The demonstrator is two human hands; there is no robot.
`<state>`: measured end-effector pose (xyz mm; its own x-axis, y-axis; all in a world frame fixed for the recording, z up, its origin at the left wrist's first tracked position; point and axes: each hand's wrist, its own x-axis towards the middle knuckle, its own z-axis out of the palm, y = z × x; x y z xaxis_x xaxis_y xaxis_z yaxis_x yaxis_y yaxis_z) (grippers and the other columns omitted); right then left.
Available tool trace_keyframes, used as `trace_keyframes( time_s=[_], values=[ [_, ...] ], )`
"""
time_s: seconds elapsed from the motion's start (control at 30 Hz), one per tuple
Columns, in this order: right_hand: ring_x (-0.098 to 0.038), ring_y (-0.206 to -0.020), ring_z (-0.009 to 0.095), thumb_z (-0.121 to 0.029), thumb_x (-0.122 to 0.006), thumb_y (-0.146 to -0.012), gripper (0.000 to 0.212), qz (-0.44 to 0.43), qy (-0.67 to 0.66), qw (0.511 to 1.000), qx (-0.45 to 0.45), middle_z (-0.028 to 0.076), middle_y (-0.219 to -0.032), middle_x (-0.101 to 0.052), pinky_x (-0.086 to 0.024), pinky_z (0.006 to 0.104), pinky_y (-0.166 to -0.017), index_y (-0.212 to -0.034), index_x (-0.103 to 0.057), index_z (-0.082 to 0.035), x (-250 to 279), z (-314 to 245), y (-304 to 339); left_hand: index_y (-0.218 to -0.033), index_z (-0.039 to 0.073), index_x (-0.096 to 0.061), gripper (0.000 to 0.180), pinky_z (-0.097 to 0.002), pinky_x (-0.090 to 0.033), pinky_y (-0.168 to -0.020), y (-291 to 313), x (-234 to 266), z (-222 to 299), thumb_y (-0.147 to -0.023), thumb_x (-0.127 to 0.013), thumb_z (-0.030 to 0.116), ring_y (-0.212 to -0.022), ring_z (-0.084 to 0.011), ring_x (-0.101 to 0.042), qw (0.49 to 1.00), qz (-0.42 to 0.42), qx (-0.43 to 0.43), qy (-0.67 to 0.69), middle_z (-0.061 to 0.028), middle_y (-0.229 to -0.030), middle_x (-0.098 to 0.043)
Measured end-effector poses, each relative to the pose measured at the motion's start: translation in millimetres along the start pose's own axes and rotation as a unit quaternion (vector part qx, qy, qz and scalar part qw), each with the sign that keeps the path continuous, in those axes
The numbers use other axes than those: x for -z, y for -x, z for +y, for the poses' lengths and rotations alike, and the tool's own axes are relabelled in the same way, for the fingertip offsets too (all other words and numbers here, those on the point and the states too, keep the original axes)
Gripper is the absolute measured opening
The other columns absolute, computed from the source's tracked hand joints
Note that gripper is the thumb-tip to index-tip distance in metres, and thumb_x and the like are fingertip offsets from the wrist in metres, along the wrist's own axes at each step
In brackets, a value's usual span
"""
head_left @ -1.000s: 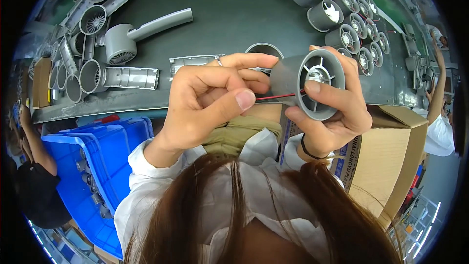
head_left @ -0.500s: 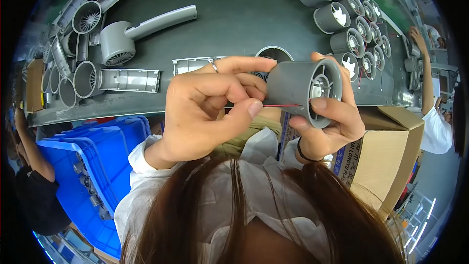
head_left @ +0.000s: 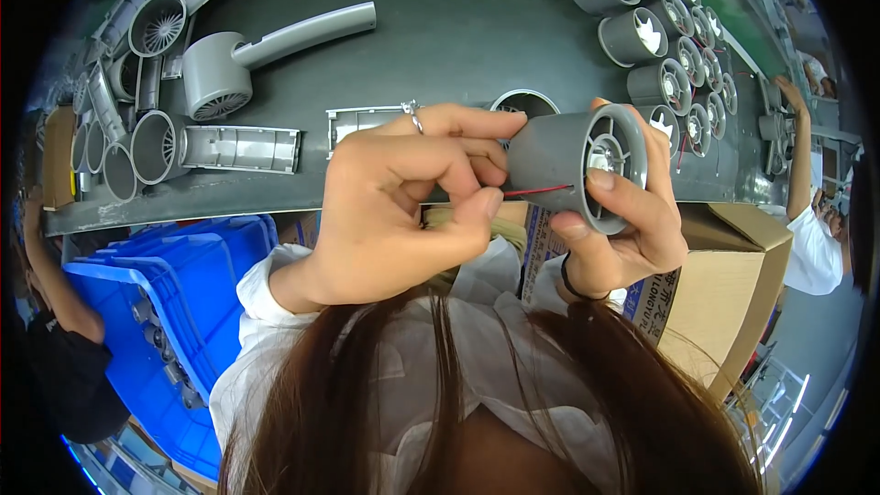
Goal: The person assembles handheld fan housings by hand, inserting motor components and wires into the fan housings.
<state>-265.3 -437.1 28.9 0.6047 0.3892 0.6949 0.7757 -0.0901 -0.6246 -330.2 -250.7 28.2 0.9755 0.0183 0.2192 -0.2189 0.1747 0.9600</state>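
Note:
My right hand [head_left: 632, 220] grips a grey cylindrical fan housing [head_left: 573, 160] with a motor and vanes showing in its open end, held above the table's front edge. My left hand [head_left: 403, 202], a ring on one finger, pinches a thin red wire [head_left: 536, 191] that comes out of the housing's side. Behind the housing, partly hidden, a round grey shell [head_left: 522, 103] lies on the dark table [head_left: 440, 27].
A grey dryer-like body with a long handle [head_left: 247, 60] and several grey shells lie at the left. A row of fan housings [head_left: 669, 46] runs up the right. A blue crate [head_left: 147, 312] sits lower left, a cardboard box [head_left: 733, 284] lower right. Another person's arm [head_left: 802, 156] at right.
The fan housing has turned and shifted slightly right in my right hand. My left hand's fingers have closed on the red wire beside it.

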Motion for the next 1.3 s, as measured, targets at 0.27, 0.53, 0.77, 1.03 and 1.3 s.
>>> trace_keyframes(
  time_s=[0.27, 0.53, 0.77, 1.03, 1.3],
  values=[
    [-0.057, -0.092, 0.04, -0.024, -0.082, -0.066, 0.041, -0.101, 0.158, 0.981, 0.051, 0.034, -0.102, -0.06, -0.046, 0.0445, -0.081, -0.098, -0.064, -0.006, 7, -17, -4, -0.061, -0.001, -0.052, 0.015, -0.0261, -0.051, -0.06, -3, -17, -21, -0.067, -0.064, -0.008, -0.068, -0.0173, -0.064, 0.986, 0.08, -0.074, -0.124, -0.0157, -0.089, -0.065],
    [-0.057, -0.094, 0.035, -0.001, -0.079, -0.055, 0.038, -0.021, 0.283, 0.958, 0.045, 0.03, -0.102, -0.063, -0.045, 0.0403, -0.083, -0.092, -0.068, -0.003, 8, -17, -2, -0.09, -0.009, -0.064, 0.02, -0.023, -0.053, -0.059, 11, -1, 0, -0.071, -0.071, -0.005, -0.073, -0.0187, -0.065, 0.937, 0.127, -0.135, -0.295, -0.0239, -0.1, -0.066],
    [-0.059, -0.087, 0.032, 0.0, -0.081, -0.046, 0.043, -0.034, 0.371, 0.926, 0.063, 0.027, -0.1, -0.065, -0.045, 0.0367, -0.079, -0.088, -0.072, -0.003, 0, -20, -8, -0.084, -0.004, -0.065, 0.024, -0.0336, -0.053, -0.067, 6, 22, -19, -0.063, -0.076, 0.002, -0.083, -0.03, -0.063, 0.822, 0.11, -0.262, -0.494, -0.0173, -0.103, -0.065],
    [-0.059, -0.08, 0.029, -0.001, -0.081, -0.046, 0.04, -0.069, 0.367, 0.926, 0.05, 0.026, -0.097, -0.066, -0.045, 0.0328, -0.071, -0.085, -0.073, -0.002, -19, -28, -18, -0.084, 0.0, -0.066, 0.03, -0.0393, -0.047, -0.076, 3, 4, -38, -0.057, -0.078, 0.009, -0.097, -0.0307, -0.06, 0.837, 0.11, -0.209, -0.493, -0.0102, -0.099, -0.065],
    [-0.059, -0.08, 0.028, -0.001, -0.08, -0.045, 0.04, -0.08, 0.355, 0.93, 0.049, 0.025, -0.094, -0.066, -0.046, 0.032, -0.068, -0.084, -0.073, -0.001, -28, -26, -20, -0.085, 0.001, -0.065, 0.027, -0.0402, -0.045, -0.079, 1, 4, -37, -0.06, -0.075, 0.006, -0.096, -0.03, -0.055, 0.87, 0.082, -0.151, -0.462, -0.0084, -0.097, -0.059]
  ],
)
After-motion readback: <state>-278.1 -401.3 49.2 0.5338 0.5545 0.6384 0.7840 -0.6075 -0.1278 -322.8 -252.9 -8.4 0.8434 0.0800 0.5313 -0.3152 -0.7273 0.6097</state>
